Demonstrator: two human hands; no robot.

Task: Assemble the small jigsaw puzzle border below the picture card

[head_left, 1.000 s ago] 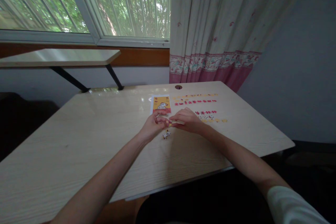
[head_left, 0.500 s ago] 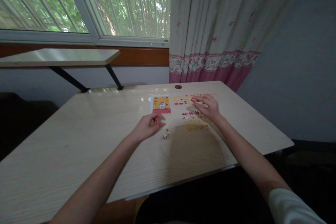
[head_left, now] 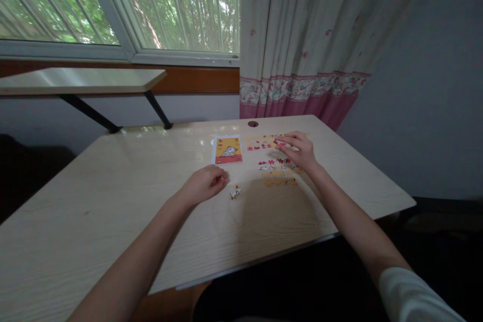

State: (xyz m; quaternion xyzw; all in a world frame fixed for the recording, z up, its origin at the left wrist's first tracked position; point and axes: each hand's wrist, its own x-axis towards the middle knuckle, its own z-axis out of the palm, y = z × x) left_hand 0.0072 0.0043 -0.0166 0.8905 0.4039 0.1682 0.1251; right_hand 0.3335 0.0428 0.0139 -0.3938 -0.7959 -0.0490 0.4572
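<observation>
My right hand (head_left: 301, 150) reaches over rows of jigsaw pieces (head_left: 281, 181) on the table, thumb and forefinger pinched on a small dark red jigsaw piece (head_left: 276, 142). Its fingers cover part of the far rows. My left hand (head_left: 207, 182) rests lower left of the picture card (head_left: 228, 151), with fingers curled in; whatever they hold, if anything, is hidden. Just right of that hand lies a small joined cluster of white and yellow pieces (head_left: 235, 192). The card shows a white animal on yellow and red.
The pale wooden table (head_left: 113, 201) has a round cable hole (head_left: 253, 124) near its back edge. A raised shelf (head_left: 94, 79) on black legs stands at the back left. Behind are a barred window and a flowered curtain (head_left: 294, 50).
My left hand has drawn slightly left, away from the card and cluster, and its fingers have curled in more. My right hand stays over the far rows, still pinching. The view has shifted slightly.
</observation>
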